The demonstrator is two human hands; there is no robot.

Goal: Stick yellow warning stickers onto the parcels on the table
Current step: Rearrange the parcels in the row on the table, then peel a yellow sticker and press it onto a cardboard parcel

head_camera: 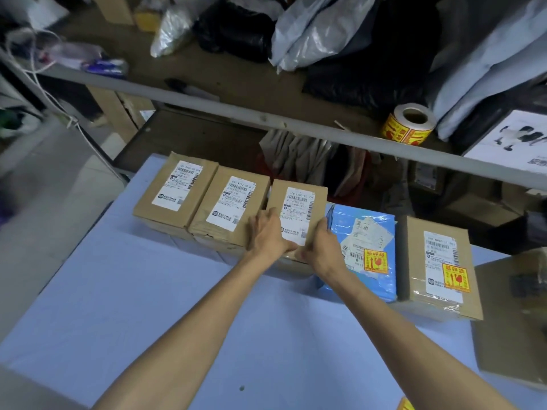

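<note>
My left hand [268, 232] and right hand [318, 247] clasped the near end of the middle cardboard parcel [296, 208], third in the row on the table [177, 306]. The sticker roll [410, 124] stood on the shelf [236, 108] above.

Five parcels [296, 214] in a row along the worktop's [148, 306] far edge, sticker roll [410, 124] on the shelf [236, 84] behind, above the row's right end
</note>
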